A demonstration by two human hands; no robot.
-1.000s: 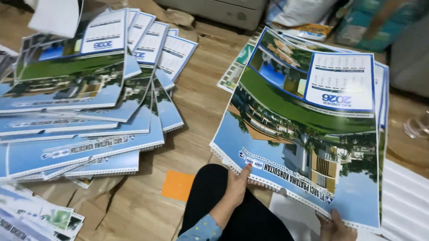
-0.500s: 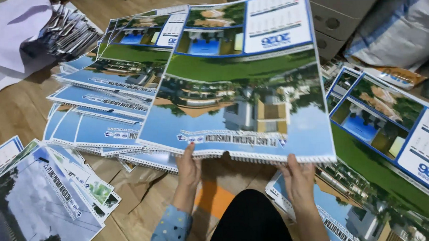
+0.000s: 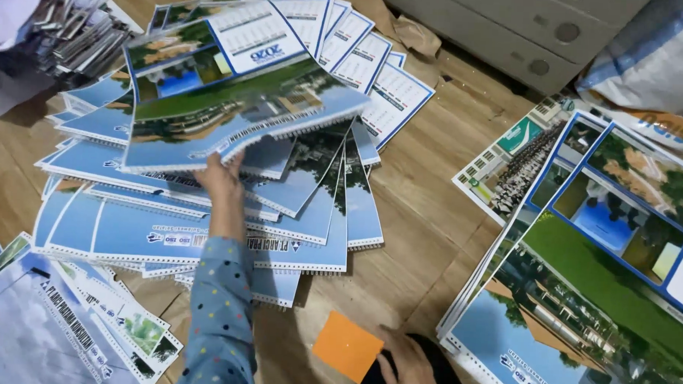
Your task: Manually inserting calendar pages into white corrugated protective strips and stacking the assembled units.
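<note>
My left hand [image 3: 219,176] is clamped on a spiral-bound calendar [image 3: 231,97] above the fanned pile [image 3: 204,225]; my right hand [image 3: 411,361] lies loosely spread beside an orange paper square [image 3: 347,345].

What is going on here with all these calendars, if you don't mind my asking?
A person sits on a wooden floor among wall calendars. Their left hand holds one spiral-bound calendar by its bound edge over a fanned pile. Their right hand rests low beside an orange paper square. Another pile lies to the right.
</note>
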